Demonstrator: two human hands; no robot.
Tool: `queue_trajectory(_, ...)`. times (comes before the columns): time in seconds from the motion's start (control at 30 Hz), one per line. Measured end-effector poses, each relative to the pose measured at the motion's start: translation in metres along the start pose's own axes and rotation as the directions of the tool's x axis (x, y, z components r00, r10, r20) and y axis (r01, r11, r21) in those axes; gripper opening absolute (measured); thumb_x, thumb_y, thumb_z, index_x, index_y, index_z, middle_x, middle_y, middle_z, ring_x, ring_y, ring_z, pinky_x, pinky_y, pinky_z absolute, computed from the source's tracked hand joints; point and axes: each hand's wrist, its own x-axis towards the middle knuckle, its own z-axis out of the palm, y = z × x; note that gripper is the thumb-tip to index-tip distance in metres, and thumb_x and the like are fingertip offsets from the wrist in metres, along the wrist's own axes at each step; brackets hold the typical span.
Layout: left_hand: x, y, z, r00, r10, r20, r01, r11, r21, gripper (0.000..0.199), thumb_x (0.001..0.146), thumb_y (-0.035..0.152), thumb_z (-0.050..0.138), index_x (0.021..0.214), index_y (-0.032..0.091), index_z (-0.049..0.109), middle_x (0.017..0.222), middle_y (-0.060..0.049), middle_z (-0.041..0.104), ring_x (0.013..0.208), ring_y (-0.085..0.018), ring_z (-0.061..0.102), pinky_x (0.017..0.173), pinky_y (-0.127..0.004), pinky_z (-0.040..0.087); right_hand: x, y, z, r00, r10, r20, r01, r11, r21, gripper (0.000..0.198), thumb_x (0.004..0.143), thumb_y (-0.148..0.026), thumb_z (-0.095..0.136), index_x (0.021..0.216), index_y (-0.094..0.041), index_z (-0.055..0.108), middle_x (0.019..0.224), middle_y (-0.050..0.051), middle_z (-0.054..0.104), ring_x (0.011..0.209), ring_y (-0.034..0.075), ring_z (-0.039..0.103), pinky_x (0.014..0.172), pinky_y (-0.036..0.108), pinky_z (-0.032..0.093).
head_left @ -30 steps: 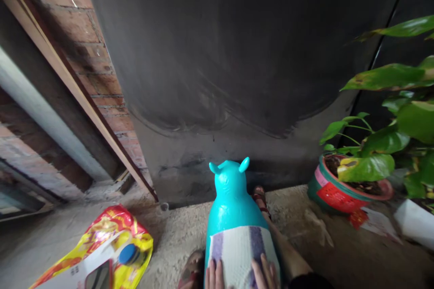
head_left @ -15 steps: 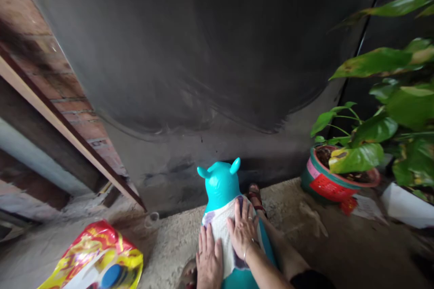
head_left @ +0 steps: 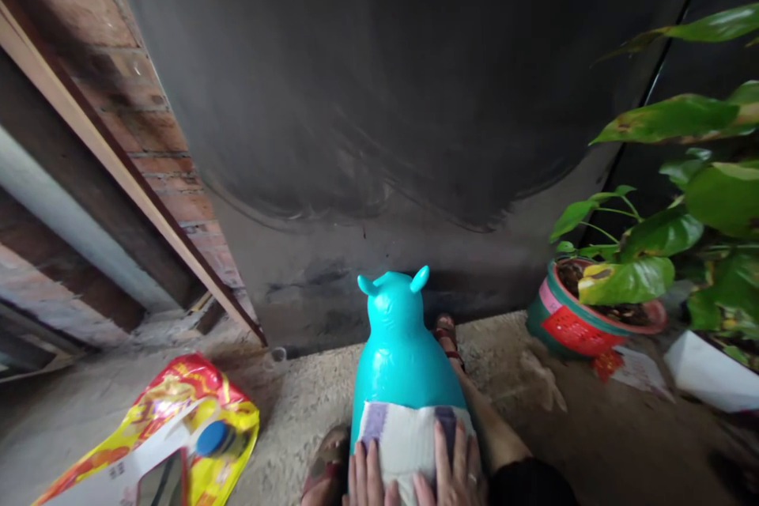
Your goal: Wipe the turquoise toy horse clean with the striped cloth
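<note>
A turquoise inflatable animal toy with two small ears stands on the concrete floor, facing a dark wall. A white and purple cloth lies over its back. My left hand and my right hand both press flat on the cloth at the bottom edge of the view, fingers pointing forward. My legs and sandalled feet flank the toy on either side.
A yellow and red plastic bag lies on the floor at the lower left. A potted plant in a red and green pot stands at the right, with a white container beyond it. A brick wall and wooden beam rise at left.
Both hands with the cloth slid forward up toward the toy's neck half a second ago, then drew back down its back to the bottom edge of the view.
</note>
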Motion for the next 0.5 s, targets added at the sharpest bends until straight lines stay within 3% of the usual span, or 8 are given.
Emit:
queue_trajectory(0.13,-0.006,0.04,0.013,0.989,0.095,-0.115,-0.085,0.992,0.093,0.058,0.088,0.037,0.029,0.141,0.017,0.037,0.154,-0.007,0.028,0.143,-0.026,0.022,0.115,-0.051,0.027,0.064,-0.021,-0.033,0.992,0.026,0.124,-0.032,0.999,0.045,0.064,0.088,-0.042,0.047,0.146,-0.022,0.03,0.154,0.017,0.016,0.138,0.044,0.018,0.097,0.064,0.038)
queue_trajectory(0.27,0.009,0.082,-0.008,0.995,0.062,-0.076,-0.055,0.994,0.092,0.058,0.092,0.036,0.015,0.147,0.017,0.021,0.158,-0.006,0.013,0.146,-0.026,0.014,0.113,-0.058,0.026,0.109,-0.041,-0.054,0.989,0.016,0.144,-0.026,0.997,0.07,0.061,0.093,-0.041,0.039,0.148,-0.023,0.02,0.155,0.018,0.011,0.139,0.043,0.01,0.101,0.064,0.032)
queue_trajectory(0.37,0.018,0.09,-0.02,0.997,0.051,-0.054,-0.046,0.994,0.097,0.058,0.092,0.034,0.013,0.147,0.015,0.017,0.158,-0.007,0.012,0.146,-0.026,0.012,0.113,-0.057,0.028,0.113,-0.045,-0.063,0.989,0.02,0.144,-0.035,0.995,0.098,0.06,0.093,-0.041,0.04,0.148,-0.024,0.022,0.155,0.018,0.013,0.139,0.042,0.014,0.101,0.063,0.034)
queue_trajectory(0.5,0.002,0.065,-0.009,0.99,0.092,-0.112,-0.082,0.993,0.089,0.058,0.089,0.033,0.023,0.142,0.01,0.034,0.154,-0.01,0.028,0.143,-0.025,0.023,0.114,-0.049,0.031,0.073,-0.028,-0.05,0.988,-0.019,0.151,0.002,0.993,0.116,0.063,0.088,-0.044,0.046,0.146,-0.026,0.027,0.154,0.013,0.017,0.139,0.038,0.016,0.104,0.058,0.034)
